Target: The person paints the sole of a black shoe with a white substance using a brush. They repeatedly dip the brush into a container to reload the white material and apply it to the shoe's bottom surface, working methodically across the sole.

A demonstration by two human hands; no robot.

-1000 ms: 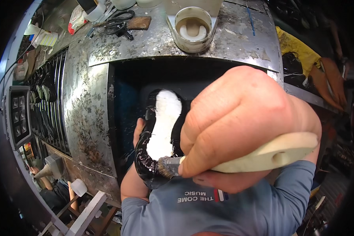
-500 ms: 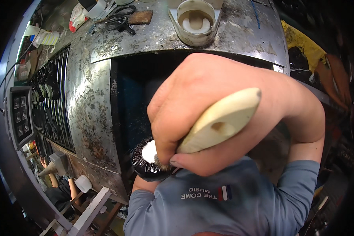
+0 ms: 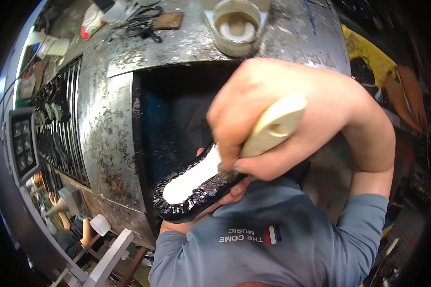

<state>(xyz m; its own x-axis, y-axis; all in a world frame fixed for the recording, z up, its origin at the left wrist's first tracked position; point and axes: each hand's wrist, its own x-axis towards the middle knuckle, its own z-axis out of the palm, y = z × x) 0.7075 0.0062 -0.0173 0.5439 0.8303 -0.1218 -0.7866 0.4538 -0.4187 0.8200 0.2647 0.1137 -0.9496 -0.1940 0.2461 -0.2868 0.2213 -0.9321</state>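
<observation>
My right hand (image 3: 273, 119) is wrapped round a brush with a pale handle (image 3: 275, 125), which has a hole near its end. Its short dark bristles press on the wet-looking black rim of a shoe upper (image 3: 201, 193), beside the white insole (image 3: 189, 184). That upper lies bottom up, its black edge gathered in pleats round the toe. From below, my left hand (image 3: 237, 191) grips the upper; only some fingers show on either side, and the rest is hidden beneath it.
A tub (image 3: 237, 28) of cloudy liquid stands on the stained metal bench (image 3: 107, 134), beyond a dark recess. Cables and scissors-like tools (image 3: 146, 21) lie far left. At the left is a rack (image 3: 57, 119) with black pieces, beside a lamp (image 3: 23, 142). Another person's arm (image 3: 86, 232) shows lower left.
My right hand and the brush have shifted right and away from my body along the upper's edge. More of the upper and its white insole now shows, along with my left fingers.
</observation>
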